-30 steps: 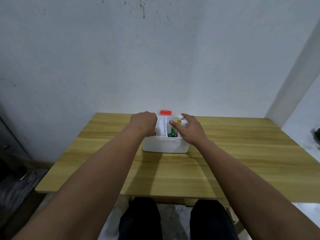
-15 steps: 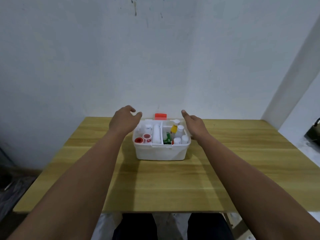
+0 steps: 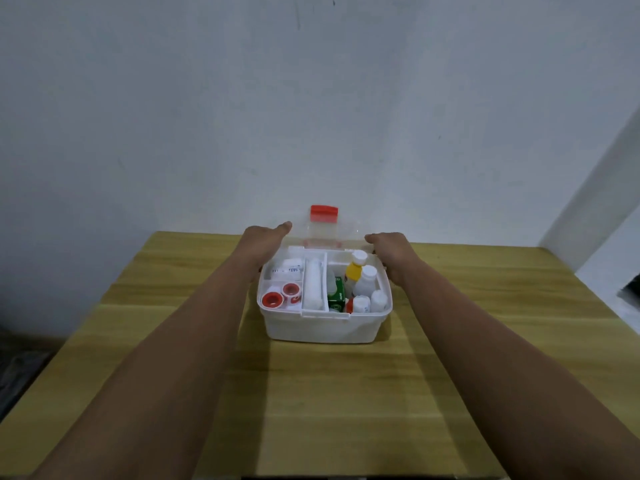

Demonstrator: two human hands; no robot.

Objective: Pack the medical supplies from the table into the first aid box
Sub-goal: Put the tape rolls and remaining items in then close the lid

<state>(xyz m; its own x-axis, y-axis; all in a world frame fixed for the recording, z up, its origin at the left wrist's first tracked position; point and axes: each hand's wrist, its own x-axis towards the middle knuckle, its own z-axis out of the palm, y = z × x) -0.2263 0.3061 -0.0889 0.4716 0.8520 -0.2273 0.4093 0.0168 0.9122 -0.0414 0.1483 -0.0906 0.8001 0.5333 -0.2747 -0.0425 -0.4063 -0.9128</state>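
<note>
The white first aid box (image 3: 322, 329) stands open on the wooden table (image 3: 346, 403). Its clear lid (image 3: 323, 233) with a red latch (image 3: 323, 213) stands upright at the back. My left hand (image 3: 265, 241) grips the lid's left edge and my right hand (image 3: 389, 249) grips its right edge. Inside lie two red tape rolls (image 3: 273, 299), a white packet (image 3: 286, 270), a white bandage roll (image 3: 313, 285), a green box (image 3: 336, 295), a yellow bottle (image 3: 354, 271) and several white bottles (image 3: 365, 281).
A white wall (image 3: 311, 116) rises right behind the table. The floor (image 3: 20, 372) shows past the table's left edge, and a dark object (image 3: 632, 294) sits at the far right.
Both hands left the inside of the box, went out to its sides, then back onto the lid. The lid with its red latch now stands higher.
</note>
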